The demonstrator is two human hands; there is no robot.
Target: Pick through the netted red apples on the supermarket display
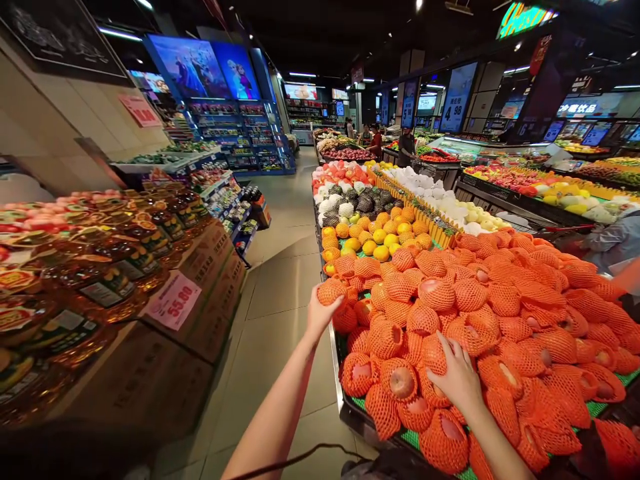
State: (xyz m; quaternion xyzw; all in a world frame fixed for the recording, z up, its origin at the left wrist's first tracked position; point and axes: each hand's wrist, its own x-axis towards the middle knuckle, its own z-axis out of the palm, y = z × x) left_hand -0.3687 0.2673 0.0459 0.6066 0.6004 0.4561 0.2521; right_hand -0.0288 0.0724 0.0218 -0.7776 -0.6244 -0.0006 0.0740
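Note:
A big heap of apples in orange foam nets (500, 313) fills the fruit stand in front of me. My left hand (320, 313) is closed round one netted apple (331, 291) at the heap's left edge, above the stand's rim. My right hand (457, 377) lies on the pile nearer to me. Its fingers curl over another netted apple (434, 390) that still rests among the others.
The stand's metal rim (336, 373) runs along a tiled aisle (280, 293) on my left. Across the aisle a display of packaged goods carries a 55.80 price card (173, 300). Beyond the apples lie oranges (375, 237) and more fruit. People stand far back.

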